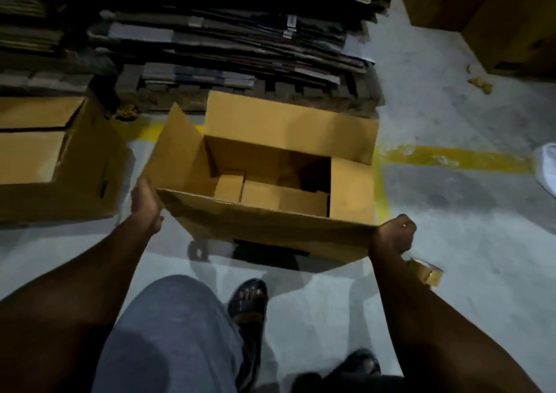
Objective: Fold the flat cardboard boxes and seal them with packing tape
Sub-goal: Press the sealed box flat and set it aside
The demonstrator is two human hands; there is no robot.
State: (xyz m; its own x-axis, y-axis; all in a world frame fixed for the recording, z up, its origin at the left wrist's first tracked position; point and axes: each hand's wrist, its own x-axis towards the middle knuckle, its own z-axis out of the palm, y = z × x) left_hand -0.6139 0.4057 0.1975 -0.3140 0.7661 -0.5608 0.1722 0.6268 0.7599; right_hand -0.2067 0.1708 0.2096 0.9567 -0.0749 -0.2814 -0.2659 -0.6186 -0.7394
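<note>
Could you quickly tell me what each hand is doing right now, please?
Left hand: at the near flap's left corner; grip cannot be told.
Right hand: fingers curled, gripping the near flap.

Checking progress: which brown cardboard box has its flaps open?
The centre brown cardboard box, held by left hand and right hand; the left-side box has flaps folded shut.

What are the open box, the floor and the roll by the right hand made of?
Box: corrugated cardboard, matte tan; creased flaps, raw board edge. Floor: probably concrete, dull mottled grey, with a worn yellow painted line. Roll: likely brown plastic packing tape, faint sheen; too blurred to be sure.
</note>
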